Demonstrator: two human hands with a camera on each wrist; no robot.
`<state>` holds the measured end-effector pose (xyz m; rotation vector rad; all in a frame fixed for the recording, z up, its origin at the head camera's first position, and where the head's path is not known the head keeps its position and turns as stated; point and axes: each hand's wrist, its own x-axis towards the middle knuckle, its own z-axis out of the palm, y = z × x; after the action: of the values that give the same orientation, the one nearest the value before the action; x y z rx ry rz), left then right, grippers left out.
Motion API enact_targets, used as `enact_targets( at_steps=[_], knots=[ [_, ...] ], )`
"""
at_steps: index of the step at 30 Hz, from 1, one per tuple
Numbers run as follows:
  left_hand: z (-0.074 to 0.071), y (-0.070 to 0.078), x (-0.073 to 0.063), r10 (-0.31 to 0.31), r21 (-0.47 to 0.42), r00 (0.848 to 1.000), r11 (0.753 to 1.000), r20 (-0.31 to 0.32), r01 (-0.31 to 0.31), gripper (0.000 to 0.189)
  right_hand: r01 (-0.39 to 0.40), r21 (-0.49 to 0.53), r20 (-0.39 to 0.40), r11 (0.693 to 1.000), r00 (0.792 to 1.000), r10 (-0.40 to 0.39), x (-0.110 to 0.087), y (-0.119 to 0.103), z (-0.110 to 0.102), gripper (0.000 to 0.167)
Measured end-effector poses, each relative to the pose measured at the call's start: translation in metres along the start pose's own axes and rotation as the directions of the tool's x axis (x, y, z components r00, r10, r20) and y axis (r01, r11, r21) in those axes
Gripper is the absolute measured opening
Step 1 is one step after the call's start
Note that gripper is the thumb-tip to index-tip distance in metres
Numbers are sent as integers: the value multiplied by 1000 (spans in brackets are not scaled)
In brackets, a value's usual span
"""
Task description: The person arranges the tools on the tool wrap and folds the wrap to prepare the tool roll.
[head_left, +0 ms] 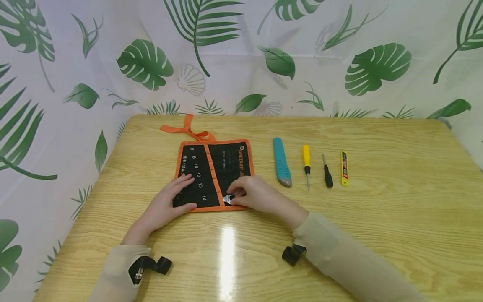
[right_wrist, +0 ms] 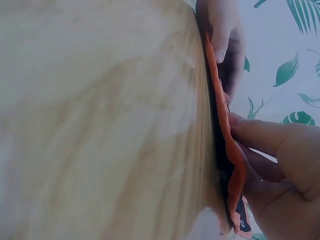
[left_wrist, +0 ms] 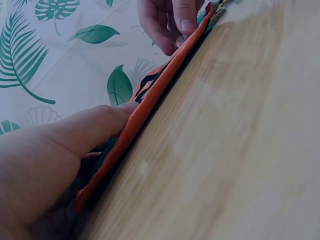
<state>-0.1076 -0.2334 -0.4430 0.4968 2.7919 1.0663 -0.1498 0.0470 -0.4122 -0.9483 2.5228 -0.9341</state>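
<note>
A black fabric tool pouch with orange trim lies spread on the table, numbers printed down its left panel. My left hand rests on that panel with fingers spread, and its thumb lies over the near orange edge in the left wrist view. At the pouch's near right part, my right hand pinches a small silver and black piece beside the orange middle strip. Fingers cover most of this piece, so its kind does not show. In the right wrist view, the right thumb and fingers meet at the pouch's edge.
Right of the pouch lie a teal utility knife, a yellow-handled screwdriver, a small black screwdriver and a flat yellow packet. An orange tie ribbon stretches from the pouch's far edge across the wooden table.
</note>
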Motion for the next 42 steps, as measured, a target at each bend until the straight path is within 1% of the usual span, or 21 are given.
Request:
enact_targets(
  at_steps=[4,12,19,23,25,27,29,32,35,38,42],
  knots=[
    [0,0,0,4,-1,1000,1000,-1,-4,73,-7,22,-9,1000,1000,7,1,-1,1,18],
    [0,-2,0,8,12,1000,1000,-9,-8,73,48,33,-20,998,999,-48,0,0,1,20],
    [2,-3,0,19,5,1000,1000,-14,-19,73,57,56,-18,997,998,-56,-3,1,-1,22],
    [2,-2,0,10,2,1000,1000,-8,-10,73,38,61,-38,997,999,-36,-6,2,-5,25],
    [1,-2,0,3,3,1000,1000,-3,-3,72,23,61,-60,998,998,-19,-8,2,-8,29],
    [1,-1,0,-2,1,1000,1000,0,2,72,-17,63,-94,998,995,23,-9,3,-12,34],
    [0,-1,0,-3,2,1000,1000,1,3,72,-56,62,-137,996,988,64,-11,5,-17,38],
    [0,-1,0,-1,1,1000,1000,-2,1,72,-112,57,-210,992,970,122,-14,10,-24,43],
    [0,-2,0,3,4,1000,1000,-5,-3,72,-134,44,-282,990,949,141,-17,20,-30,51],
    [0,-2,0,3,5,1000,1000,-4,-3,72,-154,36,-344,987,926,157,-19,30,-34,58],
    [0,-3,0,0,5,1000,1000,1,0,73,-208,48,-415,977,885,209,-22,40,-40,63]
  ],
)
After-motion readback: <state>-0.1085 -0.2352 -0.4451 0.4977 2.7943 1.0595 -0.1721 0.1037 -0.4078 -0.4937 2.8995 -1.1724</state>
